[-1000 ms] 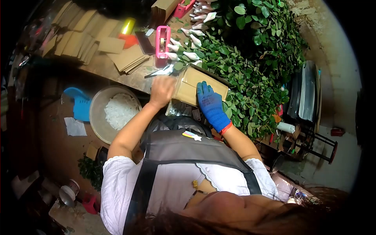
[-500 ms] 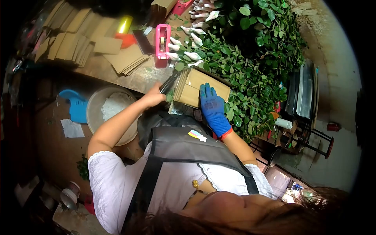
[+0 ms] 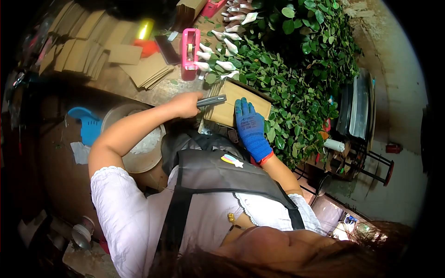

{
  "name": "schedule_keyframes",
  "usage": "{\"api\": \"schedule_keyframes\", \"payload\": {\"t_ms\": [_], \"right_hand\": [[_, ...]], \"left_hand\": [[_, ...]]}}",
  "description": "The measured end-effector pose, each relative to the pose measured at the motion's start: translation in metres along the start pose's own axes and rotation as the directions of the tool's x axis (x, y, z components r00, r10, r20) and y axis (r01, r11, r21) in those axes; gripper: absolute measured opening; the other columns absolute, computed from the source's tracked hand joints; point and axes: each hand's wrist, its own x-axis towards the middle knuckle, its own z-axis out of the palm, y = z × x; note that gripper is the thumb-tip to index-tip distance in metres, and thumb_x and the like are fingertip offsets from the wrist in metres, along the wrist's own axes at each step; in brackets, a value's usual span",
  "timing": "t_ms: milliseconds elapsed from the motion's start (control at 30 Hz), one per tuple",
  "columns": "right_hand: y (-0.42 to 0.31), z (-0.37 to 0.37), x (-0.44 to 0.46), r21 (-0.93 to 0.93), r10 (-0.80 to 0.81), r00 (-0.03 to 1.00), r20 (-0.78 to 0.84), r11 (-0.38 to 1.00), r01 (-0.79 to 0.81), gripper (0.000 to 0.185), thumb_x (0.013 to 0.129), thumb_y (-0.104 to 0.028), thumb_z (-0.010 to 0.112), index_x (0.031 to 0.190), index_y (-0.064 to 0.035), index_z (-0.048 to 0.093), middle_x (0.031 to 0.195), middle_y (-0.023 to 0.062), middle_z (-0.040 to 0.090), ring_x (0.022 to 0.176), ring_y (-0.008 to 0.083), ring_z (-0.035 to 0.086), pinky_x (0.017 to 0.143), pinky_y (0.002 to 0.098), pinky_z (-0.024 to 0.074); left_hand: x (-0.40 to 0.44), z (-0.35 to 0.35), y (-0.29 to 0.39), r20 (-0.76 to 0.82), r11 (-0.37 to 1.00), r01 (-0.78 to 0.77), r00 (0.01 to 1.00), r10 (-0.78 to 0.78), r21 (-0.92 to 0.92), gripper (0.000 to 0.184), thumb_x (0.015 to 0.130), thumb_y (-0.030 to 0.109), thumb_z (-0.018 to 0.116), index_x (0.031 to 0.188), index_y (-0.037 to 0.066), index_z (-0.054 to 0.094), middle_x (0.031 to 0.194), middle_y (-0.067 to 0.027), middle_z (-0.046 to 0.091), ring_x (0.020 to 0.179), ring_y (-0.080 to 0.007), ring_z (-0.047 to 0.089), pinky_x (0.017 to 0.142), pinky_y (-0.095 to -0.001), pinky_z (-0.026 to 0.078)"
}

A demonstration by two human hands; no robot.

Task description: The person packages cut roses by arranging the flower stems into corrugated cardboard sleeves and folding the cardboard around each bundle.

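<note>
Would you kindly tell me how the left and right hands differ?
The left hand is bare; the right hand wears a blue glove. The left curls around a dark tool, while the right lies with fingers extended on brown cardboard.

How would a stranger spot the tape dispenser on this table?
Start at the big heap of green leaves. White buds stick out from its left side in the picture, and the dispenser sits just left of them. It's pink with a pale roll inside, in full view, unlike the pink thing cut off up top.
</note>
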Motion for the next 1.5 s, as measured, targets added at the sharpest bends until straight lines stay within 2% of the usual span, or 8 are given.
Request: {"api": "schedule_keyframes", "payload": {"t_ms": [233, 333, 433, 700, 867, 1100, 1233, 1500], "right_hand": [[0.005, 0.009, 0.002, 0.01, -0.02, 0.998, -0.065, 1.0, 0.021, 0.064, 0.092, -0.018, 0.055, 0.152, -0.005, 0.034, 0.159, 0.0168, 0.035, 0.134, 0.0323, 0.049, 0.085, 0.0453, 0.0546], [0.006, 0.013, 0.004, -0.013, -0.03, 0.995, -0.1, 1.0, 0.029, 0.061, 0.093, -0.016, 0.053, 0.151, -0.0053, 0.036, 0.158, 0.0162, 0.036, 0.133, 0.0315, 0.051, 0.083, 0.0444, 0.0551], [0.008, 0.015, 0.005, -0.049, -0.048, 0.992, -0.114, 0.998, 0.042, 0.059, 0.094, -0.015, 0.052, 0.15, -0.0055, 0.037, 0.158, 0.0161, 0.037, 0.132, 0.0311, 0.052, 0.083, 0.0434, 0.0553], [0.009, 0.008, 0.003, -0.12, -0.081, 0.991, -0.103, 0.99, 0.069, 0.057, 0.095, -0.014, 0.051, 0.15, -0.0056, 0.038, 0.156, 0.0162, 0.04, 0.132, 0.031, 0.052, 0.084, 0.0424, 0.0551], [0.01, 0.014, 0.004, -0.124, -0.074, 0.99, -0.119, 0.991, 0.059, 0.057, 0.095, -0.014, 0.051, 0.15, -0.0056, 0.038, 0.157, 0.0155, 0.039, 0.133, 0.0304, 0.052, 0.084, 0.0414, 0.0552], [0.005, 0.004, 0.001, -0.096, -0.027, 0.994, -0.105, 0.995, 0.017, 0.059, 0.094, -0.012, 0.051, 0.151, -0.0064, 0.037, 0.156, 0.0145, 0.041, 0.132, 0.0288, 0.053, 0.088, 0.0384, 0.0545], [0.003, 0.006, 0.001, -0.093, -0.015, 0.992, -0.122, 0.996, 0.004, 0.058, 0.095, -0.015, 0.051, 0.15, -0.0063, 0.038, 0.156, 0.0143, 0.041, 0.131, 0.0286, 0.053, 0.084, 0.039, 0.0548], [0.0, 0.013, 0.001, -0.028, 0.034, 0.989, -0.145, 0.999, -0.039, 0.055, 0.094, -0.015, 0.051, 0.148, -0.0079, 0.041, 0.155, 0.0132, 0.042, 0.131, 0.028, 0.053, 0.086, 0.0389, 0.0541]], "left_hand": [[-0.012, 0.01, -0.013, -0.104, 0.985, -0.123, 0.988, 0.111, -0.118, 0.04, 0.073, 0.011, 0.072, 0.109, 0.003, 0.057, 0.104, -0.0241, 0.065, 0.101, -0.0417, 0.062, 0.085, -0.0473, 0.05], [-0.029, 0.011, -0.027, -0.336, 0.97, -0.059, 0.932, 0.138, 0.234, 0.035, 0.078, 0.013, 0.068, 0.109, 0.004, 0.058, 0.103, -0.0196, 0.063, 0.102, -0.0374, 0.062, 0.091, -0.0461, 0.048], [-0.039, 0.026, -0.03, -0.349, 0.555, 0.063, 0.834, 0.427, 0.829, 0.027, 0.085, 0.018, 0.06, 0.109, 0.005, 0.06, 0.1, -0.0132, 0.061, 0.101, -0.0312, 0.059, 0.099, -0.0458, 0.044], [-0.048, 0.039, -0.007, -0.209, 0.427, -0.129, 0.724, 0.657, 0.895, 0.017, 0.086, 0.02, 0.054, 0.097, 0.008, 0.058, 0.093, -0.0083, 0.059, 0.094, -0.025, 0.059, 0.106, -0.0451, 0.04], [-0.008, 0.021, -0.028, -0.127, 0.601, -0.356, 0.779, 0.614, 0.715, 0.01, 0.08, 0.018, 0.058, 0.081, 0.01, 0.053, 0.064, -0.007, 0.06, 0.06, -0.0282, 0.065, 0.055, -0.0421, 0.051], [0.034, -0.023, -0.027, 0.087, 0.127, -0.446, 0.429, 0.899, 0.886, 0.01, 0.084, 0.022, 0.054, 0.086, 0.012, 0.054, 0.085, -0.0054, 0.06, 0.087, -0.0227, 0.062, 0.094, -0.0406, 0.046], [0.059, -0.026, -0.01, -0.16, 0.139, 0.089, 0.707, 0.689, 0.986, 0.017, 0.088, 0.022, 0.052, 0.096, 0.009, 0.06, 0.092, -0.0058, 0.061, 0.095, -0.0246, 0.058, 0.099, -0.0435, 0.041], [0.123, -0.048, -0.008, 0.039, 0.311, -0.299, 0.775, 0.63, 0.902, 0.008, 0.088, 0.019, 0.054, 0.086, 0.013, 0.058, 0.071, -0.0052, 0.064, 0.074, -0.0268, 0.068, 0.067, -0.0421, 0.048]]}}
